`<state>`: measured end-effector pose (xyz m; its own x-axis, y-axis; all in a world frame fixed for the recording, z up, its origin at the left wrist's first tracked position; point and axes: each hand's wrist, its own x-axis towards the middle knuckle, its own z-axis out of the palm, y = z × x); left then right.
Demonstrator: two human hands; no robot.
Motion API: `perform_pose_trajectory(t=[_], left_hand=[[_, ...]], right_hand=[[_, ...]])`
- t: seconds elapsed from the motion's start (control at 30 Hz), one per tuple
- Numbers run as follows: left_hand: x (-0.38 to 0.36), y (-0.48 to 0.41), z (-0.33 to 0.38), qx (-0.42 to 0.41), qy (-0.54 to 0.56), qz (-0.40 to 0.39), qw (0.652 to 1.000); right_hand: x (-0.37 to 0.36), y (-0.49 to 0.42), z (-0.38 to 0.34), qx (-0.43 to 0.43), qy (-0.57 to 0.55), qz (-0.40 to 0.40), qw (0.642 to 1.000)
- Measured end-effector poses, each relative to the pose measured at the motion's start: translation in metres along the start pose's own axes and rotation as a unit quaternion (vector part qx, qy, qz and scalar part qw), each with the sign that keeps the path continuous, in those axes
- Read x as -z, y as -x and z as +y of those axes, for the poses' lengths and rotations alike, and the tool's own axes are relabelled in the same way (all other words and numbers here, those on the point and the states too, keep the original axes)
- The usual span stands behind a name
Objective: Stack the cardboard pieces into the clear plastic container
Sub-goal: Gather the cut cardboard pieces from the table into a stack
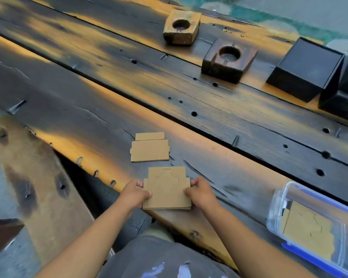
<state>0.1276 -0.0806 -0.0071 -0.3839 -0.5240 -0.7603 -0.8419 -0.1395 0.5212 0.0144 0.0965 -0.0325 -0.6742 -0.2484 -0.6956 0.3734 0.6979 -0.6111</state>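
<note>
Gripping a cardboard stack (167, 189) by its side edges, left hand (136, 194) and right hand (199, 192) sit near the bench's (219, 109) edge; another stack (150, 147) lies ahead, clear container (309, 199) rightward across bare wood.

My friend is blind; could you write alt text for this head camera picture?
Two bare hands, left hand and right hand, grip a small cardboard stack by its sides on a dark wooden bench. More cardboard pieces lie beyond; a clear plastic container holding cardboard sits to the right.
</note>
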Motion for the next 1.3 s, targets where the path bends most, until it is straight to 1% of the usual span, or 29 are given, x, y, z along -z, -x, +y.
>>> perform_pose_trajectory(t=[0.1, 0.3, 0.43, 0.67, 0.9, 1.07, 1.3], left_hand=[[0.013, -0.015, 0.011, -0.006, 0.007, -0.005, 1.0], [0.042, -0.059, 0.037, -0.02, 0.023, -0.031, 0.999], [0.064, -0.09, 0.054, -0.036, 0.008, -0.043, 0.998], [0.075, -0.125, 0.076, -0.047, -0.008, -0.04, 0.998], [0.077, -0.145, 0.079, -0.037, -0.043, -0.032, 0.998], [0.074, -0.153, 0.077, -0.029, -0.038, -0.037, 0.998], [0.072, -0.16, 0.078, -0.035, -0.067, -0.032, 0.997]], right_hand=[[-0.005, -0.012, -0.019, 0.01, 0.004, 0.008, 1.0], [-0.021, -0.043, -0.059, 0.004, 0.007, 0.025, 1.0], [-0.034, -0.061, -0.085, -0.002, 0.006, 0.027, 1.0], [-0.041, -0.091, -0.117, -0.01, -0.011, 0.039, 0.999], [-0.046, -0.11, -0.127, -0.017, 0.011, 0.037, 0.999], [-0.047, -0.118, -0.127, -0.018, 0.026, 0.044, 0.999], [-0.049, -0.124, -0.129, -0.007, 0.055, 0.034, 0.998]])
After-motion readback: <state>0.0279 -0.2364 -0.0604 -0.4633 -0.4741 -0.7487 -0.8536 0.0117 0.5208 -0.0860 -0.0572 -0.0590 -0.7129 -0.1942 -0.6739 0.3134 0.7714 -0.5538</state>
